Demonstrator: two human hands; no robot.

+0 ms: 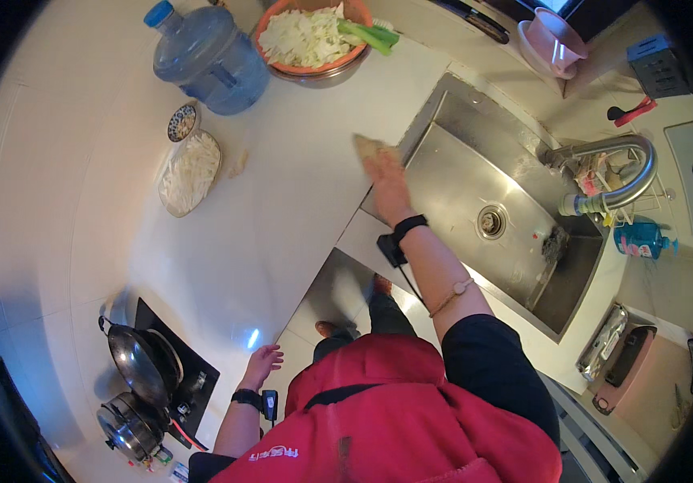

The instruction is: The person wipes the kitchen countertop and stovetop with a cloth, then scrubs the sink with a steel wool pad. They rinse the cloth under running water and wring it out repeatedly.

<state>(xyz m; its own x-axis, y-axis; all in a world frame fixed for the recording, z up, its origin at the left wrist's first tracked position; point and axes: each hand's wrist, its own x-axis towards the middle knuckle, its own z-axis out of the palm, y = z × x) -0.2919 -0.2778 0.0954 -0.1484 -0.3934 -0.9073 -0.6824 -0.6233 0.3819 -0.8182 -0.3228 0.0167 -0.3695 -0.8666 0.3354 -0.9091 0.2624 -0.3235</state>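
My right hand (387, 181) reaches out over the white countertop (298, 151) beside the left rim of the steel sink (473, 175). Under its fingers is a tan cloth (365, 146), blurred and partly covered by the hand. Nothing is in my left hand (263, 364), whose fingers are loosely bent and apart near the counter's front edge. Pale crumbs or scraps (239, 164) lie on the counter, close to a glass dish of white strips (191, 174). Next to that dish is a small patterned bowl (182, 124) with chopped bits in it.
A large blue water bottle (213, 63) and an orange basin (355, 55) of cut cabbage occupy the far counter. The curved faucet (645, 160) overhangs the sink. At the left, a wok (141, 365) rests on a black hob (201, 386), beside a lidded steel pot (129, 425).
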